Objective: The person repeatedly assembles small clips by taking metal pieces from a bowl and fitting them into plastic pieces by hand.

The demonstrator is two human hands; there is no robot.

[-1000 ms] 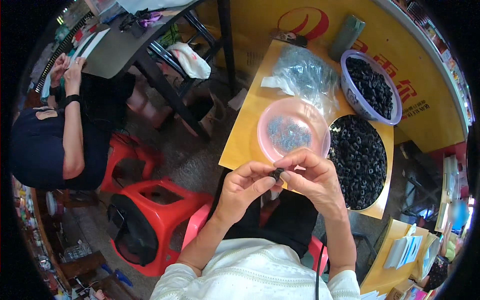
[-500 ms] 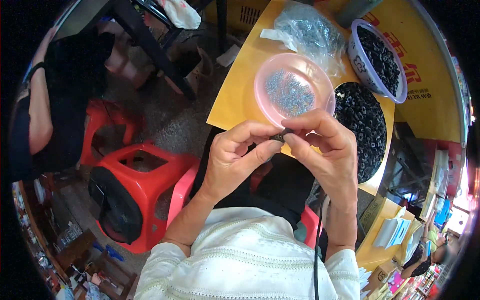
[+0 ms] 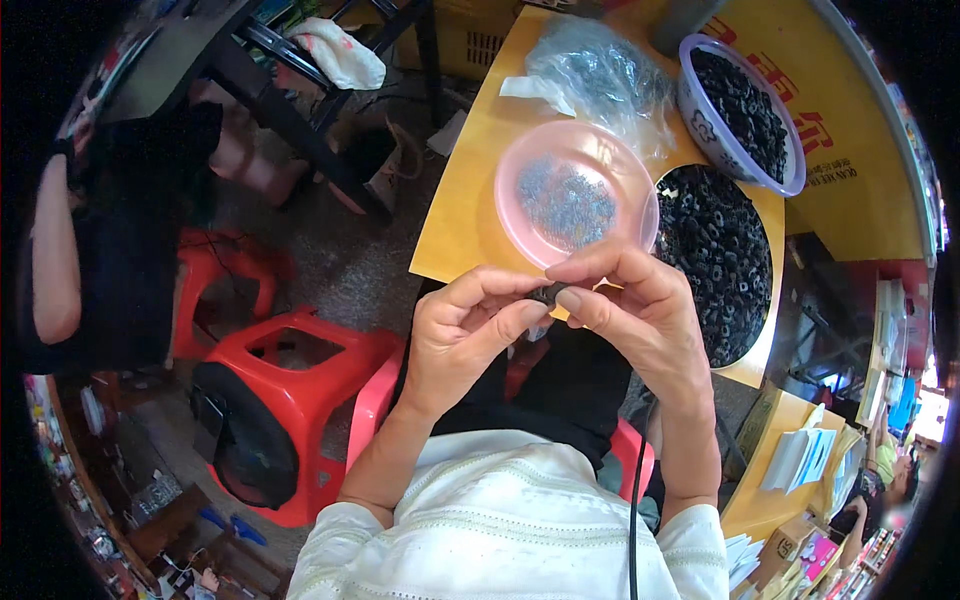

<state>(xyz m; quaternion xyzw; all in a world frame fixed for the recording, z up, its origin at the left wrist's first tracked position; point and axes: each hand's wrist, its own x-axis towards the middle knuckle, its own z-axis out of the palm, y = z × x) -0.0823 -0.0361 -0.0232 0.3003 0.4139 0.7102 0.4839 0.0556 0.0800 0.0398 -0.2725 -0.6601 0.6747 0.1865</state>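
Observation:
A small dark piece (image 3: 547, 293) is pinched between the fingertips of both hands; its exact kind does not show. My left hand (image 3: 455, 335) grips it with thumb and forefinger from the left. My right hand (image 3: 640, 315) closes on its other end with thumb and forefinger. Just beyond my fingers stands a pink plastic bowl (image 3: 515, 215) holding many tiny silvery metal parts (image 3: 568, 205). To its right, a heap of small black ring-like pieces (image 3: 715, 265) lies on a round area of the yellow table (image 3: 450, 230).
A white bowl with a lilac rim (image 3: 705, 130), full of black pieces, sits at the far right. Clear plastic bags (image 3: 600, 75) lie behind the pink bowl. Red plastic stools (image 3: 300, 375) stand on the left, one bearing a black bag (image 3: 245, 435). Another person's arm (image 3: 55, 260) shows far left.
Both hands, still pinching the dark piece, sit slightly lower and further left in the picture. The view has shifted a little. The right fingertips have shifted on the piece.

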